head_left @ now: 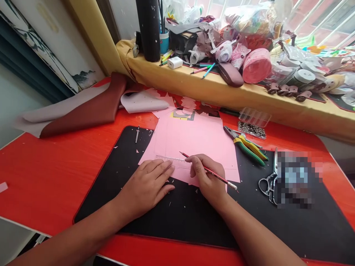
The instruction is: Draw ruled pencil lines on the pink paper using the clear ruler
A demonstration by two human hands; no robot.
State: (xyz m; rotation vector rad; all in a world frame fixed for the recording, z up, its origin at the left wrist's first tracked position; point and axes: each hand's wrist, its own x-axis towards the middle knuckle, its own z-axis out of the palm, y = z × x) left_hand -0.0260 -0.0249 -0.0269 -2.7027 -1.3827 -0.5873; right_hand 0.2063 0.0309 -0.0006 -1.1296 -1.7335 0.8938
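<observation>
Pink paper sheets [191, 136] lie on a black mat [172, 214]. Across their lower part rests a clear ruler [177, 159]. My left hand [151, 181] lies flat with its fingers stretched out, the fingertips pressing on the ruler and paper. A red and black pencil [215, 173] is held in my right hand [209, 177], its fingers closed round the shaft. The pencil's sharpened tip points up and left, just above the ruler; whether it touches the paper I cannot tell. The back end of the pencil sticks out to the right.
Right of the paper lie pliers [246, 146], scissors [270, 184] and a small clear box of metal bits [252, 129]. A slim metal tool [137, 135] is at the mat's upper left. Folded brown sheet material [83, 111] sits behind. A crowded ledge [180, 79] runs along the back.
</observation>
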